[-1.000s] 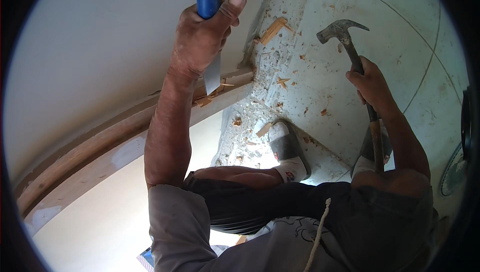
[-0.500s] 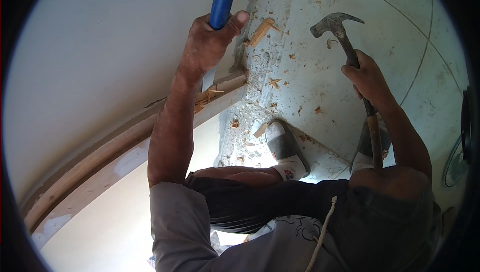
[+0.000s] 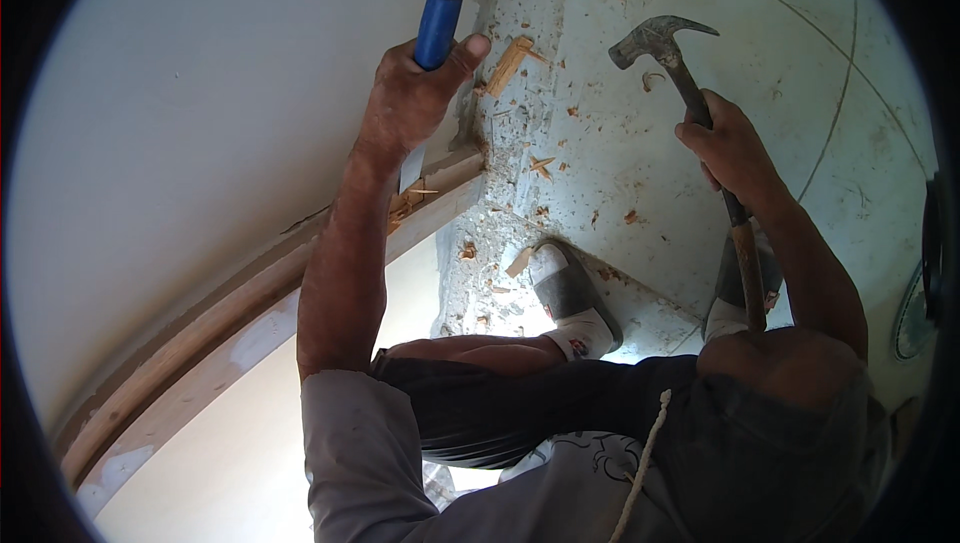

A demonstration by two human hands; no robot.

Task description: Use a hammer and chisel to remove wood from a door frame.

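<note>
My left hand [image 3: 408,103] is wrapped round the blue handle of a chisel [image 3: 438,27], its thumb sticking out to the right. Below the fist, the flat metal blade reaches down to a wooden door frame [image 3: 440,205], at a spot with splintered wood [image 3: 405,208]; my forearm partly covers that spot. Off to the right, my right hand [image 3: 735,148] grips a claw hammer [image 3: 662,41] by the upper part of its worn handle. The hammer's head is raised to the right of the chisel, apart from it, with the claw pointing right.
A pale wall [image 3: 230,73] runs along the left side. Wood chips and a larger wood piece [image 3: 510,65] lie scattered on the dusty tiled floor [image 3: 760,53]. My feet in slippers [image 3: 575,293] stand just below. At the far right edge is a dark round-edged object [image 3: 908,313].
The hammer and my right hand have shifted slightly left and up. My left hand with the chisel sits a little lower in the picture; the whole view has also moved slightly.
</note>
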